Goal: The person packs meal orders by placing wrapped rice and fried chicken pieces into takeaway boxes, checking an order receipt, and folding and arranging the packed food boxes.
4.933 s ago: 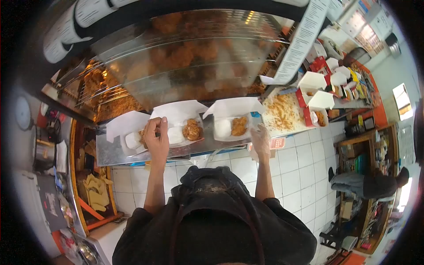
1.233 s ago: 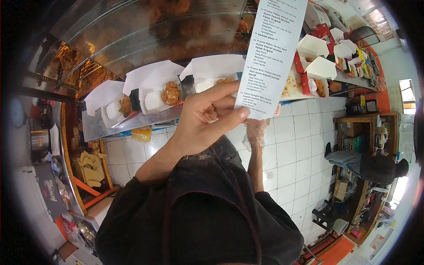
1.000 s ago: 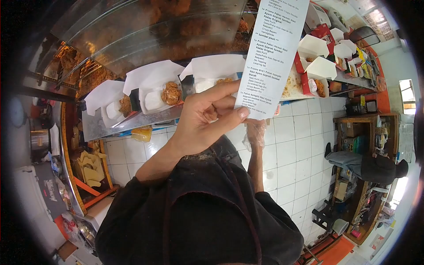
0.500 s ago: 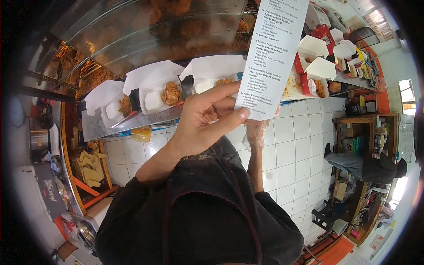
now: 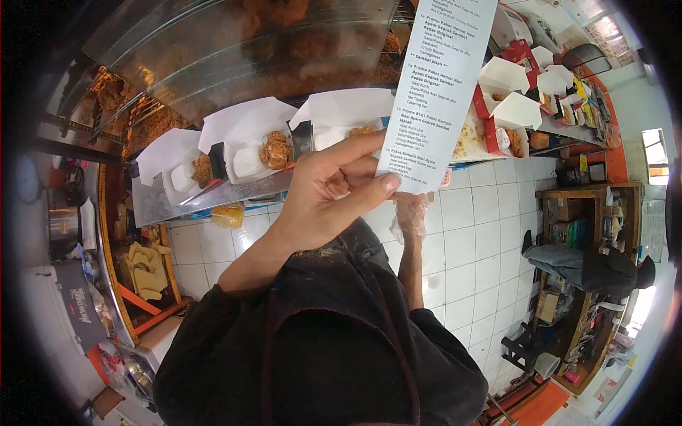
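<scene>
A long printed receipt [image 5: 442, 85] is pinched at its lower end between the thumb and fingers of my left hand [image 5: 320, 192]. The slip stands up in front of the counter, with its order lines facing me. Lower down, my right hand [image 5: 410, 215] wears a clear plastic glove; the receipt covers its fingers, so I cannot see what they do. Just beyond my left hand is an open white box [image 5: 332, 138] with rice and fried chicken. Left of it are a second open box [image 5: 245, 160] with a fried chicken piece [image 5: 275, 150] and a third box [image 5: 177, 174].
Along the metal counter [image 5: 160, 206], red-and-white boxes [image 5: 515, 113] stand open at the right. A glass display case [image 5: 234, 42] with fried chicken rises behind the counter. Another person [image 5: 582, 268] is by the wooden shelves [image 5: 561, 202] at the right, beyond the tiled floor [image 5: 462, 248].
Almost nothing differs. The receipt and both hands stay in nearly the same place.
</scene>
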Demonstrator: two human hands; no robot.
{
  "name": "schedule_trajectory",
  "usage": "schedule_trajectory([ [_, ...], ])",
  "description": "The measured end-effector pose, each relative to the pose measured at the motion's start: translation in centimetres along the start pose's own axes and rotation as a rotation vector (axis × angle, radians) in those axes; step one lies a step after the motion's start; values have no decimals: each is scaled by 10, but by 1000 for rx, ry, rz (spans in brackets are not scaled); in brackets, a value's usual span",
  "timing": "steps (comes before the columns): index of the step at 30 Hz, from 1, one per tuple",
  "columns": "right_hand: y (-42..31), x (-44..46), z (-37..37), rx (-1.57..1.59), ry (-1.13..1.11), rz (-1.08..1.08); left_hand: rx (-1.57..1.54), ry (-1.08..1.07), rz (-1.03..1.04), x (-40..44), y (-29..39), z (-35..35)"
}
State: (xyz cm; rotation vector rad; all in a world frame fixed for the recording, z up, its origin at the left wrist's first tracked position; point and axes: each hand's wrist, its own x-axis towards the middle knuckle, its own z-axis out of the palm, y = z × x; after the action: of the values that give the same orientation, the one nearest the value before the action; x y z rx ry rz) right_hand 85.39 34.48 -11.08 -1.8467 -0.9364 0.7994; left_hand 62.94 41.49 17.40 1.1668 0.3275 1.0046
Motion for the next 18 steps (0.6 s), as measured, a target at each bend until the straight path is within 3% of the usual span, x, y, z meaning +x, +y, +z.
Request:
schedule_trajectory([
  [18,-18,-4,-1,25,23,72,24,4,-19,-2,1,-3],
])
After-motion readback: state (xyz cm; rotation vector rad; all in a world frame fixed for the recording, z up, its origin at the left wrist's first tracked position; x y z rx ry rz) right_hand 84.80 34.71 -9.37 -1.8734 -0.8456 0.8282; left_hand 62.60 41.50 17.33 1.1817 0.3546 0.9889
